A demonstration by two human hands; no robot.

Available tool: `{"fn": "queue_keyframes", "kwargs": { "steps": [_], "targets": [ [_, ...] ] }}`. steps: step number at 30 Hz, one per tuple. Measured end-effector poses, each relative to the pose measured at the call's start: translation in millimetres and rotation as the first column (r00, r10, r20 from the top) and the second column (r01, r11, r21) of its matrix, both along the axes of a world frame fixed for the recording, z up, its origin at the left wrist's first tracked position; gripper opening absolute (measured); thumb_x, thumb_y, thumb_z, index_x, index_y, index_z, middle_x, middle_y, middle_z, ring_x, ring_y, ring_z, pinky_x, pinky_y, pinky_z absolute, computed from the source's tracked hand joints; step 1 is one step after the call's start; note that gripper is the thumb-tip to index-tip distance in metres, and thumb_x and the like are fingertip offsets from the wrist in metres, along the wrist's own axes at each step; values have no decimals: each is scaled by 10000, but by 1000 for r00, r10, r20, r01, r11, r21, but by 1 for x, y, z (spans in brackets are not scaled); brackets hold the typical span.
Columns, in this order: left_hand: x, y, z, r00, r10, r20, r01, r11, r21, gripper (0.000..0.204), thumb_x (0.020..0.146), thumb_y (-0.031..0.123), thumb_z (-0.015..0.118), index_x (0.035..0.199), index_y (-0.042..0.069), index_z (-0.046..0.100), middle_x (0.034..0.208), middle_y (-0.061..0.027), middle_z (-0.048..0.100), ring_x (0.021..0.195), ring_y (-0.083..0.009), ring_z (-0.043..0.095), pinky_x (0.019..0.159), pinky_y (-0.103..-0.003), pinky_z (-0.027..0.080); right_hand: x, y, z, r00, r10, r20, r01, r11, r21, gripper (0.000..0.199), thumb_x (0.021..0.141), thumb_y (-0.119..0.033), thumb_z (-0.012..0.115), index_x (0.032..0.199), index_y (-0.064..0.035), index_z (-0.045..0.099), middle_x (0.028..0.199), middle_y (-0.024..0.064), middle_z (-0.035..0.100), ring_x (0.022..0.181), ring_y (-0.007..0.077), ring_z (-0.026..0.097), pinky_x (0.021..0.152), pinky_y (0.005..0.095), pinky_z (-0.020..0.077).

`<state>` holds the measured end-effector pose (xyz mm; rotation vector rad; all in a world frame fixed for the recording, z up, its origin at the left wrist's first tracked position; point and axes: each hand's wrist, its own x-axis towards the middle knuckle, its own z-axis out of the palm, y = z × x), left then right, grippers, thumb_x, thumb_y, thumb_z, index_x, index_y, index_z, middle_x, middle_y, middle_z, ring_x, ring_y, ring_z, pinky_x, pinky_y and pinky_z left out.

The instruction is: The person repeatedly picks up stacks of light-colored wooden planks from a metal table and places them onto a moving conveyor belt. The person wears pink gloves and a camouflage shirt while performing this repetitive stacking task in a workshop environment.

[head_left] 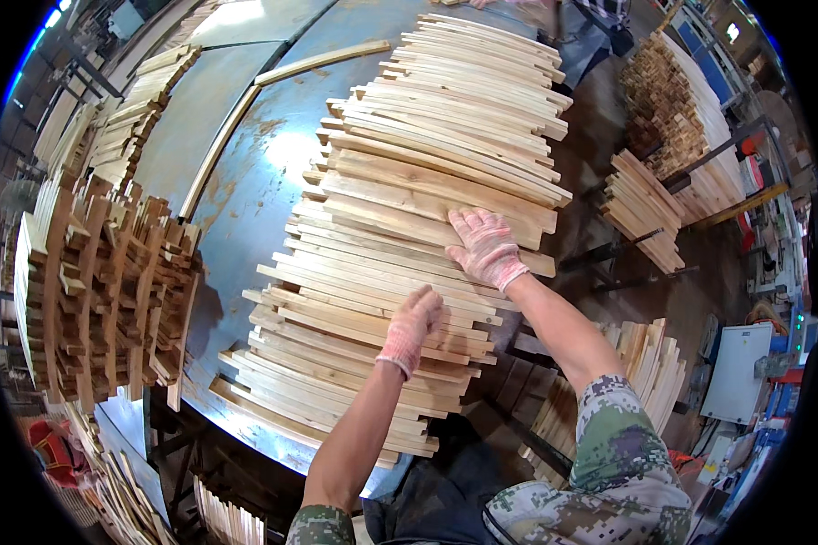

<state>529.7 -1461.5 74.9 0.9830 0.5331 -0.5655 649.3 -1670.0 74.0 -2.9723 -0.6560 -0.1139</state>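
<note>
A long row of pale wooden strips (pixel 354 254) lies side by side across the metal table. My right hand (pixel 486 247), in a pink-and-white work glove, rests palm down with fingers spread on the strips, beside a wider brownish board (pixel 427 186). Nearer to me, my left hand (pixel 413 329), gloved the same way, is over the right half of the row. Its fingers are curled together, and whatever lies within them is hidden. The strips' ends are uneven along both sides of the row.
Bluish metal table (pixel 273 182) carries a long thin strip (pixel 218 150) on its left. Crosswise stacked wood (pixel 109 291) stands at the left. More wood piles (pixel 650 209) are on the right, near a grey box (pixel 734 372). Another person's gloved hand (pixel 482 3) shows at the far edge.
</note>
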Motion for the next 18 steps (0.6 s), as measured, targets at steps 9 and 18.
{"fn": "queue_keyframes", "kwargs": {
  "steps": [9,18],
  "targets": [
    [101,-45,-40,956,206,-209,-215,976,-23,438,1063,482,690,1224,76,651,1086,-125,731,815,-224,706,734,-396,640,-5,1,16,984,76,-163,-55,990,128,465,973,-329,708,1359,-72,677,1200,171,729,1141,391,666,974,516,535],
    [104,-53,-15,919,323,-226,-276,936,216,321,995,193,757,1183,-14,599,935,-143,655,666,-207,644,551,-387,658,-35,-88,-7,650,-672,-356,673,292,679,822,950,-298,795,1635,-23,433,1403,251,674,1273,368,669,1132,434,499]
  ]
}}
